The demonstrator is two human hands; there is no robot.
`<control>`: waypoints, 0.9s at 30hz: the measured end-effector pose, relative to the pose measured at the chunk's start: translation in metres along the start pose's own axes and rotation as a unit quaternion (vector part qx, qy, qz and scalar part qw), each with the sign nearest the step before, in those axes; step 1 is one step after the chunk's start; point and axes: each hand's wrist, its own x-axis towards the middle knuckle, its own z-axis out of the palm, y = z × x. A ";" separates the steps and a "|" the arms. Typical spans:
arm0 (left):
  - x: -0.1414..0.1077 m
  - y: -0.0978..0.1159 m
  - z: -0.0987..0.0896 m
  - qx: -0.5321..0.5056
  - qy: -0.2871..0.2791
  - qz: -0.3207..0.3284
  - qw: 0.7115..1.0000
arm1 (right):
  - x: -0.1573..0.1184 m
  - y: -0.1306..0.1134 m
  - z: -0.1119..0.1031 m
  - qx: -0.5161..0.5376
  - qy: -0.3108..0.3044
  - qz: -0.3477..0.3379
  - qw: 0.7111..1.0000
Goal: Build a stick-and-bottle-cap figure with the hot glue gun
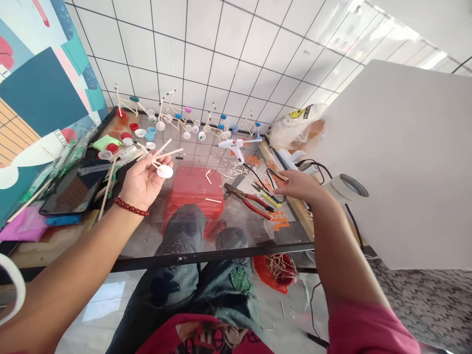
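Note:
My left hand [144,181] pinches a small figure of joined wooden sticks [167,153] with a white bottle cap [164,171] on it. Its sticks fan out past the fingertips. On the right side of the table, my right hand [295,186] reaches down with fingers stretched and apart. Its fingertips are at a black cord and the yellow-handled cutters [271,198]; whether they touch is unclear. Beside these lie red-handled pliers [254,202]. A white glue gun [236,148] stands farther back, its cord running toward my right hand.
Several stick-and-cap figures [179,118] line the back by the tiled wall. Loose bottle caps [140,132] and a dark phone [73,187] lie on the left. Under the glass top are a red box [197,189] and a red bowl of sticks [278,270]. A white panel stands right.

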 end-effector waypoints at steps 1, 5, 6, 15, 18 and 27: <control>0.000 -0.002 0.000 0.010 -0.001 -0.006 1.000 | 0.004 -0.003 -0.006 0.008 -0.005 0.015 1.000; -0.002 -0.005 0.003 0.035 -0.007 -0.021 0.999 | 0.017 -0.018 -0.022 0.054 0.102 0.038 0.993; -0.004 -0.004 0.005 0.037 -0.013 -0.022 0.999 | 0.019 -0.024 -0.022 0.062 0.126 0.001 0.990; -0.020 -0.007 0.011 0.049 -0.097 -0.083 0.991 | -0.008 -0.175 0.046 0.548 -0.174 -0.211 0.790; -0.019 0.001 0.009 0.032 -0.118 -0.079 0.989 | -0.013 -0.190 0.062 0.572 -0.324 -0.228 0.718; -0.017 0.062 0.006 -0.166 -0.115 0.086 0.976 | 0.015 -0.018 0.041 0.325 0.165 0.069 0.928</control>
